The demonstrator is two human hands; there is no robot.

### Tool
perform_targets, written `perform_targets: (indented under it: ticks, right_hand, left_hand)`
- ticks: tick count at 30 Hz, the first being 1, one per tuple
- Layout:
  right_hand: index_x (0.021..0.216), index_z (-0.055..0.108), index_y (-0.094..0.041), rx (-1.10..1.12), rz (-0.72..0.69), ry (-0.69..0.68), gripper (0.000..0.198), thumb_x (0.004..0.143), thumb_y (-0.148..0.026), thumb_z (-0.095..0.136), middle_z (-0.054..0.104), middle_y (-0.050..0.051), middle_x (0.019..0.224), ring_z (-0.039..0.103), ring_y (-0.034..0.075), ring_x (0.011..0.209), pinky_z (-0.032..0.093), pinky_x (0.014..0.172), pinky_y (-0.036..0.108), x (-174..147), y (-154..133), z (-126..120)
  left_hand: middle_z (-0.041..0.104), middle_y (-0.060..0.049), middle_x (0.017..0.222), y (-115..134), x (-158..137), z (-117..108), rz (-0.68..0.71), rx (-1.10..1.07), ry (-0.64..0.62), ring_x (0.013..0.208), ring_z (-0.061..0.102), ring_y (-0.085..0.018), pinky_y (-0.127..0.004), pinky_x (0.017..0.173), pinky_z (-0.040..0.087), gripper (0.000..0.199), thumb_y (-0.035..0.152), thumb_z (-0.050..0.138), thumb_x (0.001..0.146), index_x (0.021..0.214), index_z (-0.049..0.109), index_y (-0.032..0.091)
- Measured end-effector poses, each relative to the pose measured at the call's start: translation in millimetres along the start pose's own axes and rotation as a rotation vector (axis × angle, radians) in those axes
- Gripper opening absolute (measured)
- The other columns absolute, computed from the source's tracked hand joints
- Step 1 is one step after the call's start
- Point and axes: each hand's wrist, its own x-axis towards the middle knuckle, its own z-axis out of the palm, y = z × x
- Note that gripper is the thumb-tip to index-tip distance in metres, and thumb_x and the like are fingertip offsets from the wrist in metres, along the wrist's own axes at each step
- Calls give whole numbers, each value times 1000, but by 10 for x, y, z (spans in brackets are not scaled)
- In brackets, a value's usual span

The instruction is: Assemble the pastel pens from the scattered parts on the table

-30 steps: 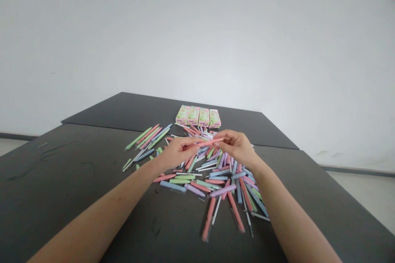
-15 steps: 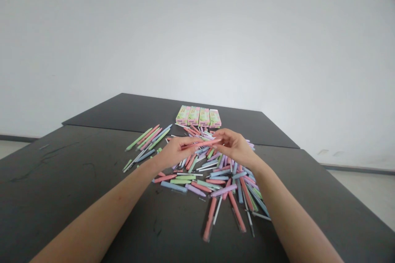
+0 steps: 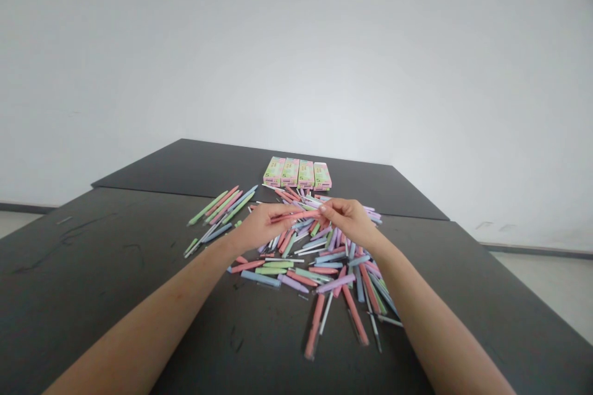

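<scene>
A pink pen (image 3: 296, 216) is held level above the heap, pointing left to right. My left hand (image 3: 263, 226) is closed around its left part. The thumb and fingers of my right hand (image 3: 351, 220) pinch its right end. Under both hands spreads a heap of pen parts (image 3: 290, 284) in pink, green, blue and purple, with thin white refills (image 3: 315, 250) among them. The part of the heap behind the hands is partly hidden.
Several whole-looking pens (image 3: 222, 205) lie side by side left of the heap, with a few refills and a blue piece (image 3: 217, 232) nearer me. Several small pink-and-green boxes (image 3: 290, 171) stand in a row behind. Everything rests on a dark table (image 3: 115, 247) before a pale wall.
My right hand has shifted slightly left along the pink pen, and its fingers have closed more tightly at that end. My left hand has stayed in nearly the same place.
</scene>
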Motion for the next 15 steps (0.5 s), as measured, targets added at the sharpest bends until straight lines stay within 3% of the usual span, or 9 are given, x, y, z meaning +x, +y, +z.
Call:
perform_targets:
  ticks: [3,5,10,15]
  right_hand:
    - [98,67,-18,99,-22,4,33,78,-44,68,70,4,78,62,15,65,47,59,26,2,66,-15]
    - [100,67,-19,115,-21,21,36,75,-44,72,70,4,79,63,16,66,47,59,27,5,97,-20]
    - [83,68,-16,54,15,10,32,82,-48,64,70,5,71,62,15,62,45,57,26,7,57,-3]
    - [63,64,-15,-117,17,15,47,91,-50,49,64,4,58,55,12,53,41,53,24,7,19,9]
  left_hand:
    - [75,-10,101,-27,-7,13,-22,1,20,91,69,-20,-29,82,54,32,23,57,84,110,70,10]
    - [75,-9,99,-50,-13,21,-27,-2,26,90,69,-19,-28,80,54,31,24,57,85,110,70,11]
    - [75,-9,102,-72,-16,29,-3,34,55,91,69,-19,-27,82,53,31,23,59,83,111,71,13]
    - [74,-11,103,-69,-12,29,5,28,78,93,69,-20,-29,85,53,31,23,61,82,109,72,11]
